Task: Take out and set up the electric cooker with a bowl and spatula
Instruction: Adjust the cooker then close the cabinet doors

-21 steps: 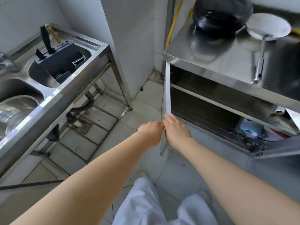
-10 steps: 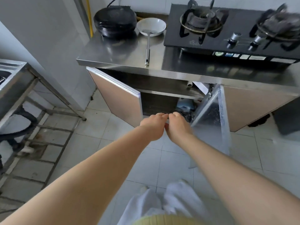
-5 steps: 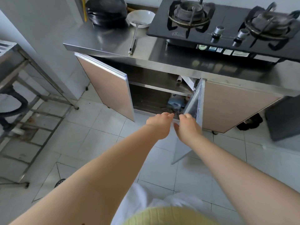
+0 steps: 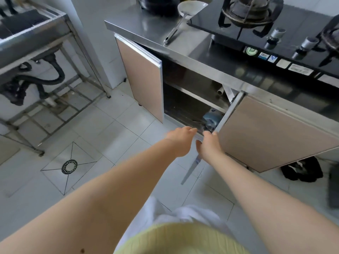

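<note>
My right hand [image 4: 210, 145] grips the free edge of the open right cabinet door [image 4: 228, 114], which I see almost edge-on. My left hand [image 4: 180, 139] is right beside it, with curled fingertips reaching the door's inner side at the cabinet's bottom rim. A blue-grey appliance [image 4: 211, 119] sits low inside the dark cabinet, mostly hidden. On the steel counter [image 4: 146, 24] a black round cooker-like pot [image 4: 157, 2] stands at the back. Beside it lies a white ladle-shaped spatula [image 4: 190, 8] with a metal handle. No bowl is in view.
The left cabinet door [image 4: 143, 77] stands open. A closed tan panel [image 4: 275, 132] is to the right. A black gas hob [image 4: 266, 30] covers the counter's right. A steel sink stand [image 4: 36, 39] is on the left, with a floor drain [image 4: 69, 166] on the white tiles.
Both hands went from the left door's edge to the right door and pulled it open. Since half a second ago the view has shifted and the door shows more edge-on.
</note>
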